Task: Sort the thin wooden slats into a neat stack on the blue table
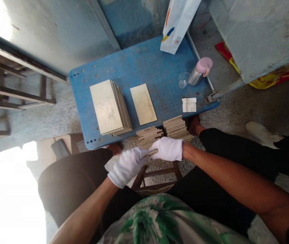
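My left hand (130, 166), in a white glove, is closed on one end of a thin pale board (151, 153), seen almost edge-on. My right hand (168, 149), also gloved in white, grips the other end. Just beyond my hands lie two piles of thin boards with their edges towards me, a left pile (149, 135) and a right pile (177, 127). The lower parts of both piles are partly hidden by my gloves. On the blue table (163, 73) lie a single flat board (143, 104) and a taller stack of boards (106, 106) to its left.
A steel flask with a pink lid (200, 71), a clear cup (184, 80) and a folded white paper (189, 105) are at the table's right. A white bag (178, 27) stands at the back. A wooden stool (161, 174) is between my legs. Another person's shoe (262, 133) shows at right.
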